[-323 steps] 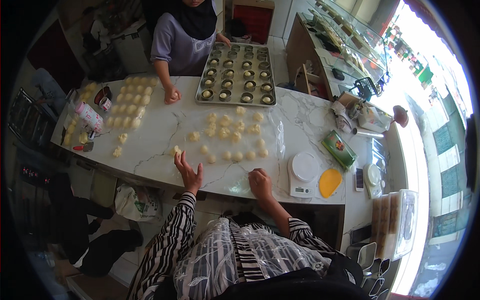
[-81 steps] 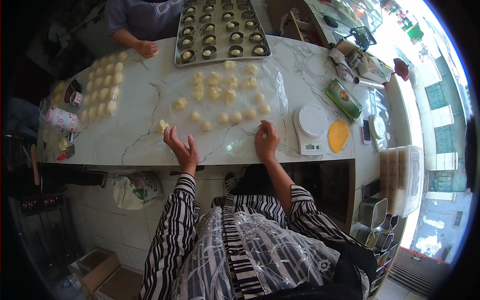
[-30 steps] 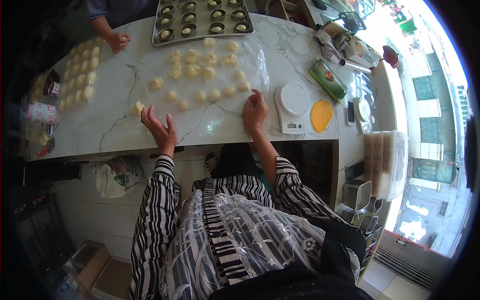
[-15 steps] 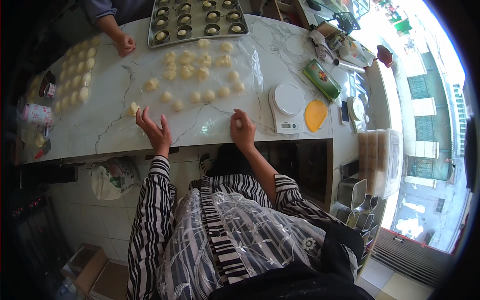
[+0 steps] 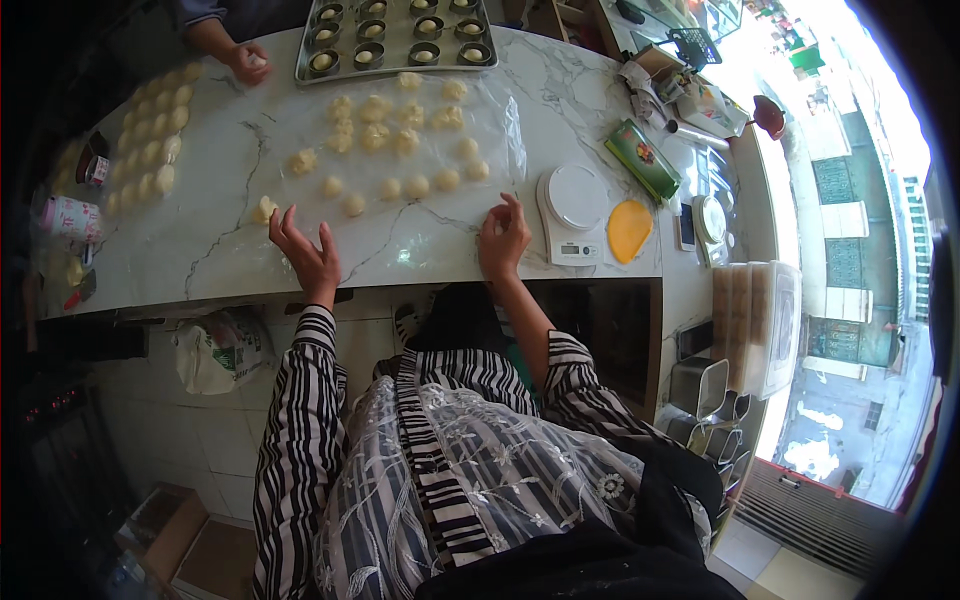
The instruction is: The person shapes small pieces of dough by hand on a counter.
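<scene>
My left hand (image 5: 307, 258) is open over the marble counter, its fingers spread beside a rough yellow lump (image 5: 264, 210). My right hand (image 5: 503, 240) is curled, thumb and fingers nearly meeting, left of the white kitchen scale (image 5: 575, 215). Whatever lies inside its fingers is mostly hidden. Beyond my hands, a clear plastic sheet (image 5: 508, 140) carries several smooth dough balls (image 5: 418, 184) and several crumbly yellow lumps (image 5: 375, 136).
A metal baking tray (image 5: 392, 72) with dough in round moulds stands at the back. A co-worker's hand (image 5: 248, 64) holds something pale. Rows of dough balls (image 5: 152, 152) lie left. At right are an orange disc (image 5: 630, 231), a green box (image 5: 643, 160) and a phone (image 5: 687, 226).
My right hand has moved right and slightly forward, its fingers loosening and lifting. My left hand is almost still. The co-worker's hand has shifted up a little and turned, showing something pale.
</scene>
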A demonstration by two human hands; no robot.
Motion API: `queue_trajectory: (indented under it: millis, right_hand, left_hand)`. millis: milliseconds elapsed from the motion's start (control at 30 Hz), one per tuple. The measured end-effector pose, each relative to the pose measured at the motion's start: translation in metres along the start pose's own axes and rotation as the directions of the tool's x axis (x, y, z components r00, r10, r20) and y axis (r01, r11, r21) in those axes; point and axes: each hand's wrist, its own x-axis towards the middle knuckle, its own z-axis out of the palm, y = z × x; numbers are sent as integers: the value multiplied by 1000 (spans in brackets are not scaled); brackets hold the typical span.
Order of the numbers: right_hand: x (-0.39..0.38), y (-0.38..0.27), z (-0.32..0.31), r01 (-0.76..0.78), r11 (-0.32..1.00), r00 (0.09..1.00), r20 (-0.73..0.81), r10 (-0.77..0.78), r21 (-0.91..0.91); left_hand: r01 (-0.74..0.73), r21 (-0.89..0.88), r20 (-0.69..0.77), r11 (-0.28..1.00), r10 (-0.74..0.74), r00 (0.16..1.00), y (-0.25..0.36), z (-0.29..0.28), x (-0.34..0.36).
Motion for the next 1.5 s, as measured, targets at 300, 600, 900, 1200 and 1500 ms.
queue_trajectory:
  millis: [300, 600, 900, 1200, 1500]
  right_hand:
    - [-30, -3, 2, 91, 996, 995, 42, -91, 11]
    - [-12, -20, 36, 70, 997, 988, 135, -71, 15]
    - [-4, -6, 20, -40, 999, 999, 23, 40, 5]
    - [-21, -20, -14, -1, 999, 994, 112, -5, 46]
    - [11, -9, -60, 6, 1000, 825, 565, 10, -26]
  left_hand:
    - [16, -2, 14, 1000, -16, 1000, -2, -5, -6]
    - [-1, -19, 23, 1000, 2, 1000, 1, 0, -1]
    - [8, -15, 8, 1000, -8, 1000, 2, 2, -2]
    - [17, -13, 9, 1000, -17, 1000, -1, -1, -3]
    - [-20, 76, 64, 997, 15, 998, 0, 5, -4]
